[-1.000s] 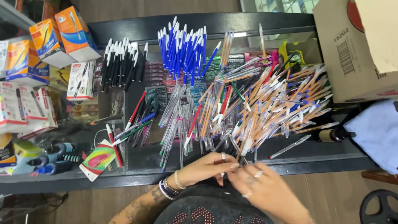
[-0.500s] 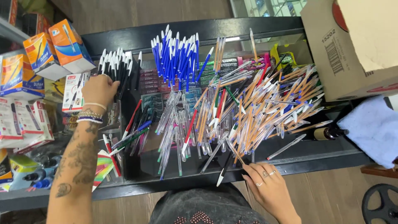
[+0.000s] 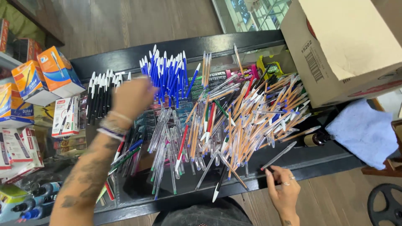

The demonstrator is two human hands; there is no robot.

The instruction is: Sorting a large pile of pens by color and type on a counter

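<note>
Head view, looking down on a black glass counter (image 3: 318,161) covered in pens.

Left hand (image 3: 132,97): reaching out over the counter between the row of black-capped pens (image 3: 100,94) and the fan of blue-capped pens (image 3: 165,77). Half a second ago it was hovering at the black-capped row; it is now moving rightward toward the blue ones and blurring as it goes, so whether the fingers are spread or pinching a pen cannot be told. Bracelets are circling the wrist and a tattooed forearm is trailing back toward the body.

Right hand (image 3: 284,193): resting at the near edge of the counter, fingers loosely spread, fingertips (image 3: 270,170) touching the low end of a single clear pen (image 3: 278,155) lying slantwise apart from the heap. Earlier this hand was lying further left by the counter edge, beside a dark pen; it is now sitting further right (rings are showing on two fingers).

Main heap: orange-barrelled pens (image 3: 255,113) are sprawling across the middle and right of the counter, mixed with red and green ones. Clear-barrelled pens (image 3: 165,142) are lying in a loose sheaf to their left.

Surroundings: orange and blue pen boxes (image 3: 44,77) are standing stacked at the left; a large cardboard box (image 3: 347,46) is sitting at the upper right; a pale blue cloth (image 3: 364,132) is lying at the right end, with a small dark bottle (image 3: 316,139) just beside it. The camera is now sitting closer and slightly rightward than before.
</note>
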